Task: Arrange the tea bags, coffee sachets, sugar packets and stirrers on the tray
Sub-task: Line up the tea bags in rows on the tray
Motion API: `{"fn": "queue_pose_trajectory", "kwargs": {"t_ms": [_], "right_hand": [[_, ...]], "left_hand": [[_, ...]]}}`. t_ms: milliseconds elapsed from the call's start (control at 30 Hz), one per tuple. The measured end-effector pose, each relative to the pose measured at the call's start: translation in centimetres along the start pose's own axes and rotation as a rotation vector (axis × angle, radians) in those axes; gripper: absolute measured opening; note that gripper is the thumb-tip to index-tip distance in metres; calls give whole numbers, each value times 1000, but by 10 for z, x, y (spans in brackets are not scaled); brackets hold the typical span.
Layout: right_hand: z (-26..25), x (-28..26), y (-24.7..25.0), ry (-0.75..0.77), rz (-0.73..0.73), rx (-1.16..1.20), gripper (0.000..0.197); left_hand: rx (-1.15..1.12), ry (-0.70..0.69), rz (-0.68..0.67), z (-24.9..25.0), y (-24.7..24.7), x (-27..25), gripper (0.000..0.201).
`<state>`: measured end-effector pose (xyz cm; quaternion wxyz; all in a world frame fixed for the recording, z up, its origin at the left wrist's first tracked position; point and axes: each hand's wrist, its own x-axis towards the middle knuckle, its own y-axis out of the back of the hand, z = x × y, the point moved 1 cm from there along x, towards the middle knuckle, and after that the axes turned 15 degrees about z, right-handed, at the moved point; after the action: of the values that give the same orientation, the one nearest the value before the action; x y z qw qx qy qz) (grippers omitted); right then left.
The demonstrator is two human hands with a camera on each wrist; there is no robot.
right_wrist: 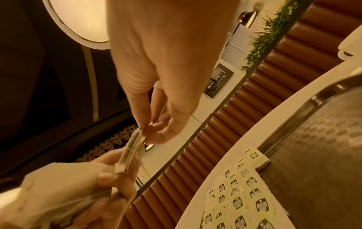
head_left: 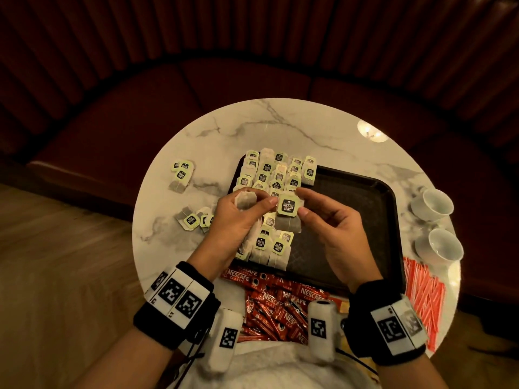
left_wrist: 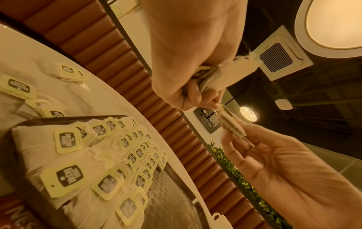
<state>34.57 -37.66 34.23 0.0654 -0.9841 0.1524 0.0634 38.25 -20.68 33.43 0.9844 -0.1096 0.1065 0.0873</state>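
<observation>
A dark tray point(head_left: 365, 209) lies on the round marble table point(head_left: 266, 124). Rows of tea bags point(head_left: 273, 171) with green tags cover its left part, also seen in the left wrist view point(left_wrist: 109, 155). My left hand point(head_left: 252, 200) grips a small bundle of tea bags point(head_left: 245, 200) above the tray's left edge. My right hand point(head_left: 302, 202) pinches one tea bag point(head_left: 289, 219) by its top, and my left thumb touches its other corner. That bag point(left_wrist: 231, 125) point(right_wrist: 131, 147) hangs between both hands. Red coffee sachets point(head_left: 280, 304) lie heaped at the near edge.
Loose tea bags lie on the table at the left point(head_left: 182, 175) and near my left hand point(head_left: 192, 220). Red-and-white stick packets point(head_left: 421, 290) lie right of the tray. Two white cups point(head_left: 432, 204) point(head_left: 443, 245) stand at the right edge. A padded bench curves behind.
</observation>
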Motion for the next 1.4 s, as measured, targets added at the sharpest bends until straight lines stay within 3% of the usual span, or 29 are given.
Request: {"fn": "queue_pose_trajectory", "kwargs": {"t_ms": [200, 433, 633, 800, 933, 1133, 1400], "right_hand": [[1, -1, -4, 51, 19, -61, 31], [0, -2, -5, 116, -5, -140, 32], [-1, -1, -4, 275, -18, -324, 34], [-5, -1, -4, 317, -45, -368, 36], [-7, 0, -3, 315, -60, -348, 37], [-3, 0, -2, 307, -52, -338, 37], [-2, 0, -4, 257, -23, -261, 33]], "left_hand": [[44, -27, -24, 1, -3, -3, 20], [170, -104, 9, -2, 0, 1, 9], [175, -98, 27, 0, 2, 1, 8], [186, -102, 4, 6, 3, 0, 8], [152, -39, -26, 11, 2, -3, 9], [-5, 181, -44, 14, 1, -7, 5], [181, -67, 13, 7, 1, 1, 12]]}}
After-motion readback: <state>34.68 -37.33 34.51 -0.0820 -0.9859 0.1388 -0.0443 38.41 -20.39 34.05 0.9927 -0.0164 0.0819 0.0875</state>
